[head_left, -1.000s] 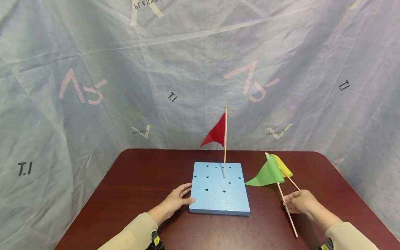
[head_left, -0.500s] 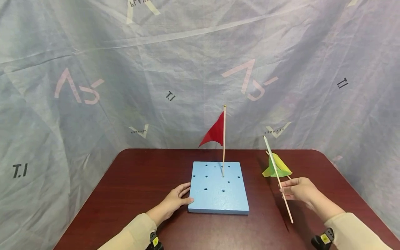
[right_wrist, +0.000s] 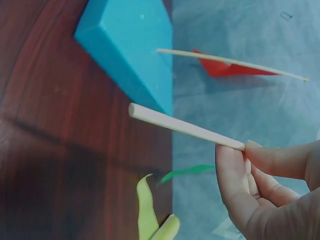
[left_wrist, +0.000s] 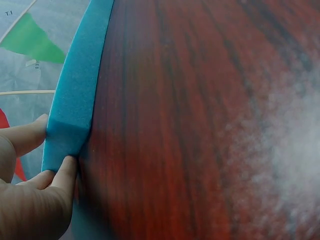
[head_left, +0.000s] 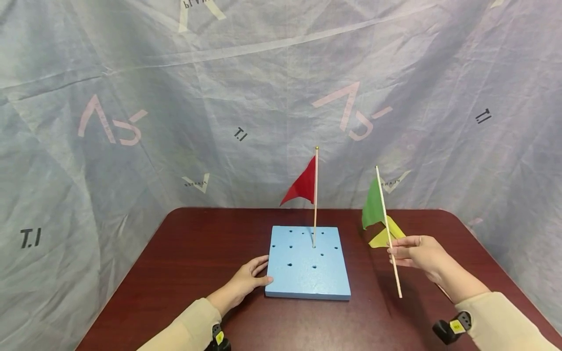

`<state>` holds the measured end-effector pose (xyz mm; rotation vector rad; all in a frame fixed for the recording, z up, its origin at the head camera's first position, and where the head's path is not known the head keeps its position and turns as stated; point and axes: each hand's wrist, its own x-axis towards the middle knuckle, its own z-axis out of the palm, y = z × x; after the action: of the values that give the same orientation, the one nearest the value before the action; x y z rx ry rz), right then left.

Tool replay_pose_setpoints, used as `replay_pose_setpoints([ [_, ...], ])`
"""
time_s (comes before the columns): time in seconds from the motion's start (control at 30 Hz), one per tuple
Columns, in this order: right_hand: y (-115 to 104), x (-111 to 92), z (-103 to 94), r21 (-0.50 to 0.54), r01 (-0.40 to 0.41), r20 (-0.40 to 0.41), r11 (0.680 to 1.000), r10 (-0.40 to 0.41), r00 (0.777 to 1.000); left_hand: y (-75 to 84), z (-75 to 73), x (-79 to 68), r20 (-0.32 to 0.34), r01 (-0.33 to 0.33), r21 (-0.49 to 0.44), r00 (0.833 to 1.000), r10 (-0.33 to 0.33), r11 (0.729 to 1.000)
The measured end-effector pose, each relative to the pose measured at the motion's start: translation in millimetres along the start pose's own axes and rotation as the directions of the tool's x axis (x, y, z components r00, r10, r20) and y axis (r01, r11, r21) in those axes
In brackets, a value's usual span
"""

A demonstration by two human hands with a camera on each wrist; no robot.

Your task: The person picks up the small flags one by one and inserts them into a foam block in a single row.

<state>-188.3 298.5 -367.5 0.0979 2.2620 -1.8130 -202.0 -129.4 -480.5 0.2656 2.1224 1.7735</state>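
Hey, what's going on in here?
A person's right hand is holding a green flag by its stick, off the table. Their left hand holds the left side of a blue board. A red flag already stands upright in that board, while a yellow flag lies on the table, partly hidden.

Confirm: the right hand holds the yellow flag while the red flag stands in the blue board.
Wrong flag colour: the head view shows the right hand holding the green flag, while the red flag stands in the blue board.
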Motion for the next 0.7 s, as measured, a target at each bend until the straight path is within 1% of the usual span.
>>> replay_pose_setpoints([
  [0.23,-12,0,13.9,0.075,0.077,0.002,0.994,-0.078,0.997,-3.1,-1.3,-0.2,0.005,0.007,0.005,1.0,-0.007,1.0],
  [0.37,-19,1,23.6,0.087,0.119,-0.014,0.989,-0.118,0.993,-4.7,-1.2,1.2,0.001,0.005,0.001,1.0,-0.005,1.0],
  [0.6,-31,5,45.3,0.08,0.119,-0.054,0.99,-0.115,0.992,-5.9,-0.4,2.8,-0.001,-0.001,0.003,1.0,0.001,1.0],
  [0.7,-35,8,56.7,0.082,0.139,-0.074,0.987,-0.133,0.988,-6.0,-0.9,2.9,0.0,-0.003,0.0,1.0,0.003,1.0],
])
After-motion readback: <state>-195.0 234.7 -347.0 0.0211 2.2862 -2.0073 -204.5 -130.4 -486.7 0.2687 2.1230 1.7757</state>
